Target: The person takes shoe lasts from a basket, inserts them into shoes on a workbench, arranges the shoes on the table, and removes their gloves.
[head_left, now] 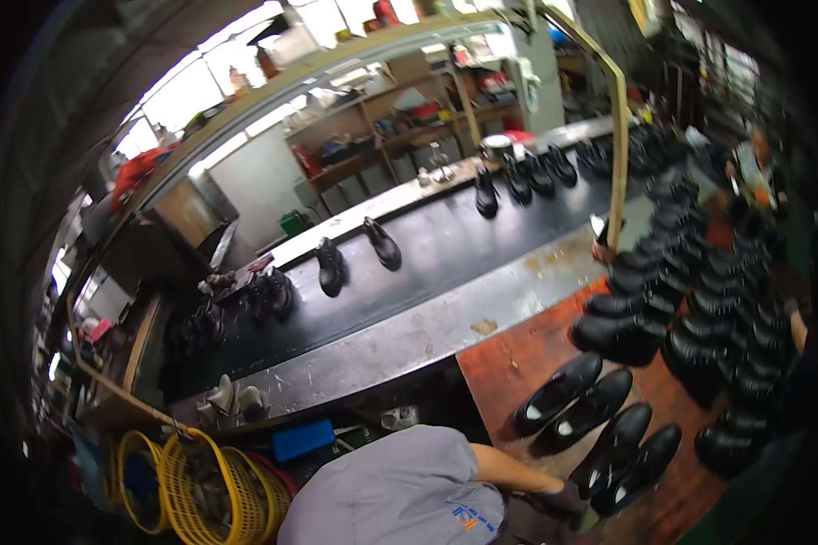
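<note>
My left hand [568,501], in what looks like a dark glove, is low in the view at the end of my bare forearm and grey sleeve [427,472]. It is beside a black shoe [613,450] on the reddish-brown board [495,363]. A small pale greenish patch shows at the hand, too unclear to name. The fingers are dark and blurred, so their position does not show. Another black shoe [645,468] lies to the right, and a pair of black shoes [559,391] lies just behind. My right hand is not in view.
Rows of black shoes [682,245] crowd the right side. More black shoes [330,266] stand on a long dark belt [436,245] with a metal edge [409,336]. Yellow baskets [177,490] stand lower left. A wooden post [619,154] rises beyond the board. Another person [756,168] is at far right.
</note>
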Tool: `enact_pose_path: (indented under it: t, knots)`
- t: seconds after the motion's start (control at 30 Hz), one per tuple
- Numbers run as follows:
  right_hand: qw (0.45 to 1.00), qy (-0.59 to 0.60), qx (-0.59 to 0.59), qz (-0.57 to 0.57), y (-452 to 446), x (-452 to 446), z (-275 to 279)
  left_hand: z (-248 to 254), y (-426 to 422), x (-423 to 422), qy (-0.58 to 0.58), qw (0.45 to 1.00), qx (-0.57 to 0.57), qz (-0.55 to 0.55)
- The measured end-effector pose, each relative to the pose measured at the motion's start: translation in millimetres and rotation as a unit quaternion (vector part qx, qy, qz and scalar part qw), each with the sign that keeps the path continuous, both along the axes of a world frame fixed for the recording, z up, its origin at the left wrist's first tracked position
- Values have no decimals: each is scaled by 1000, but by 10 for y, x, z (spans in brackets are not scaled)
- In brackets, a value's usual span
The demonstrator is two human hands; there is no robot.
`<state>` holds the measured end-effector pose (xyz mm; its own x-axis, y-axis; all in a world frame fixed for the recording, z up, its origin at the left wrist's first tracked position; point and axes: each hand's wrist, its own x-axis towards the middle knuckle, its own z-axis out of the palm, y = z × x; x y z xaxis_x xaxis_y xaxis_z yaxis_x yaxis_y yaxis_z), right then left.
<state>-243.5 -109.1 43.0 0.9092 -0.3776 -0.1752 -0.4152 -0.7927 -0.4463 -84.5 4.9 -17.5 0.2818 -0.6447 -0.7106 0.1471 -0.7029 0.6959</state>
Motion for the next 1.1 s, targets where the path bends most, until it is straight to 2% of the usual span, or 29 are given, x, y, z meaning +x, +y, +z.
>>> enact_pose_path:
  t: [0.03,0.07,0.1,0.13,0.17,0.2,0.23,0.27,0.3,0.33,0.37,0.4,0.43,0.47,0.5,0.53,0.57,0.63,0.73,0.83,0.9,1.0,1.1]
  knots:
    - [998,-23,46,40,-58,24,100,53,-53,23,-32,998,8,-55]
    - [979,46,185,72,-247,108,-76,-125,-133,9,-114,988,-19,-107]
    - [935,122,316,104,-524,170,-350,-302,-214,-3,-201,967,-40,-152]
    - [866,200,437,135,-694,231,-560,410,-164,-69,-201,973,-13,-111]
    - [936,83,321,121,-656,223,-656,1047,-125,-111,-199,977,14,-70]
    - [974,-39,199,99,-515,166,-699,1353,-136,-43,-202,976,27,-74]
    - [982,-161,72,69,-445,180,-700,1527,-85,-18,-222,975,-6,-23]
    - [964,-183,178,74,-483,350,-678,1669,-15,-18,-241,969,-40,27]
    - [935,-200,283,78,-540,593,-644,1739,18,-23,-256,961,-76,75]
    - [896,-210,383,80,-574,836,-630,1129,-231,106,-260,953,-63,142]
    - [847,-216,479,80,-535,1005,-671,885,-251,303,-332,940,-63,48]
    - [670,-433,601,-48,-267,1004,-991,609,-245,443,-394,916,-63,-47]
    - [810,-338,479,-14,-325,974,-967,714,-236,438,-328,945,5,7]
    - [915,-225,335,22,-427,1010,-894,832,-223,431,-265,959,75,65]
    - [978,-97,176,52,-488,1005,-736,1058,-146,386,-322,939,116,10]
    - [970,-185,153,34,-352,1023,-659,743,-198,452,-348,932,95,-26]
    - [955,-269,122,17,-181,1048,-494,896,-186,364,-383,919,86,-30]
    - [944,-319,78,-7,-194,1169,-433,784,-271,328,-392,910,38,-127]
    - [945,-320,36,-54,-333,1306,-514,839,-365,267,-387,880,-33,-273]
    - [930,-353,3,-99,-486,1508,-706,980,-268,325,-372,844,-109,-371]
    - [935,-335,16,-117,-404,1552,-781,1148,-146,420,-365,826,-185,-387]
    - [951,-277,60,-126,-229,1481,-686,1129,-102,461,-394,780,-227,-430]
    - [972,-204,-19,-118,-357,1568,-806,1049,-92,494,-426,737,-316,-420]
